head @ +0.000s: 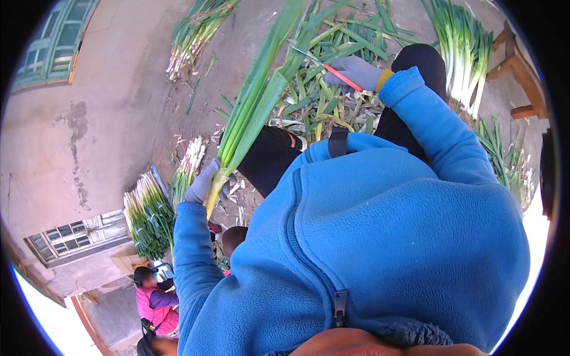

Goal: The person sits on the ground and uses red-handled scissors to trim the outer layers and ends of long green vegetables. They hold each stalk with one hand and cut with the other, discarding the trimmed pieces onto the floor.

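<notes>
My left hand (202, 181), in a grey glove, grips a long green onion or leek (249, 115) around its pale lower stalk. Its broad green leaves stretch up past the top of the view. My right hand (358, 73), gloved too, holds a knife by its red handle (342, 77). The thin blade (306, 55) points up and left, its tip overlapping the outer leaves; whether it touches them I cannot tell. Below the knife lies a heap of leaf scraps and peeled skins (329, 107), between my knees.
Tied bundles (191, 40) lie at upper left, and more bundles (147, 218) lean by the wall (89, 133). Loose trimmed stalks (463, 53) rest at upper right beside a wooden stool (519, 71). A person in a pink vest (153, 307) sits at lower left, with others nearby.
</notes>
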The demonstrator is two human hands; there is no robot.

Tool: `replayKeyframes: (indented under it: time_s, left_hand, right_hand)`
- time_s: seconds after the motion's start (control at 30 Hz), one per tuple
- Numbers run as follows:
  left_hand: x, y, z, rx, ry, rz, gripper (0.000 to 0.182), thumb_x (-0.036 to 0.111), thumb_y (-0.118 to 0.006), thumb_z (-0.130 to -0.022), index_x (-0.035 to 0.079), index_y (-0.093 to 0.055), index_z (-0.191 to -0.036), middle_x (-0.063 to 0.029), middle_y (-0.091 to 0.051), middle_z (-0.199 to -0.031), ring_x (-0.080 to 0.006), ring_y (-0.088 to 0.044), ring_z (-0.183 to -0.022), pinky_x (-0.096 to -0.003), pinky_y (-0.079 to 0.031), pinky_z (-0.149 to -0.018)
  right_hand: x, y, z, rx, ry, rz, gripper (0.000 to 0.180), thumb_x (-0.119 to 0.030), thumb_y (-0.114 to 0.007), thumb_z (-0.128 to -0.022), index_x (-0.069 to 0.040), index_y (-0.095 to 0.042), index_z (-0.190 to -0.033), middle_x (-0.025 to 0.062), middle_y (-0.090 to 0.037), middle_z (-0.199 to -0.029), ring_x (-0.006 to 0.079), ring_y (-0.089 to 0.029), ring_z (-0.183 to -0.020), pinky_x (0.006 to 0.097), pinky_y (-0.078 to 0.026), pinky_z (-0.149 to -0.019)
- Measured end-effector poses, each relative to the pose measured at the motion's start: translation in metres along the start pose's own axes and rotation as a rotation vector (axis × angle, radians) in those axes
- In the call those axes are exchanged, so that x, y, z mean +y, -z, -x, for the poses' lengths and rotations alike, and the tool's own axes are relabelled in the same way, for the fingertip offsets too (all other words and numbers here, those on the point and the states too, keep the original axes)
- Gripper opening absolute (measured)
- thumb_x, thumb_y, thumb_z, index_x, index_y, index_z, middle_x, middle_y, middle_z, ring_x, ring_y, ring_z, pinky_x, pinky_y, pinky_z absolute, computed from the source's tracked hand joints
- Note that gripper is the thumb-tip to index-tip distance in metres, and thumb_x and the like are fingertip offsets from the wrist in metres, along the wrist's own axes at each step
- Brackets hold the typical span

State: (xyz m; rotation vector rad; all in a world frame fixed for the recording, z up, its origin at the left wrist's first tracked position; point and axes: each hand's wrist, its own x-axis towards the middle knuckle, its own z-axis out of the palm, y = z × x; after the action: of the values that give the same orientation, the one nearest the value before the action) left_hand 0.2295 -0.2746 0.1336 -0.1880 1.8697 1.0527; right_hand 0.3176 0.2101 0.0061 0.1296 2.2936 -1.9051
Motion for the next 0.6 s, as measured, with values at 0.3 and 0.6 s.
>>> replayKeyframes:
  time_s: [0.3,0.6]
  left_hand:
    - [-0.003,-0.011,-0.002,0.084,-0.066,0.042,0.053,0.050,-0.054,-0.099,0.005,-0.063,-0.125,-0.0040,-0.067,-0.101,-0.0107,-0.062,-0.085,-0.0235,-0.050,-0.073]
    - [-0.002,-0.015,-0.004,0.135,-0.106,-0.010,0.057,0.057,-0.052,-0.097,0.004,-0.065,-0.114,-0.0048,-0.067,-0.082,-0.0134,-0.061,-0.060,-0.0258,-0.051,-0.054]
  right_hand:
    - [0.003,-0.001,0.000,0.017,-0.017,-0.023,0.047,-0.048,-0.069,-0.091,-0.004,-0.070,-0.107,0.0033,-0.069,-0.089,0.0090,-0.061,-0.061,0.0261,-0.048,-0.052]
    - [0.002,0.006,-0.002,0.073,-0.115,0.033,0.056,-0.055,-0.069,-0.087,-0.003,-0.069,-0.109,0.0065,-0.067,-0.085,0.0114,-0.063,-0.064,0.0268,-0.050,-0.055]
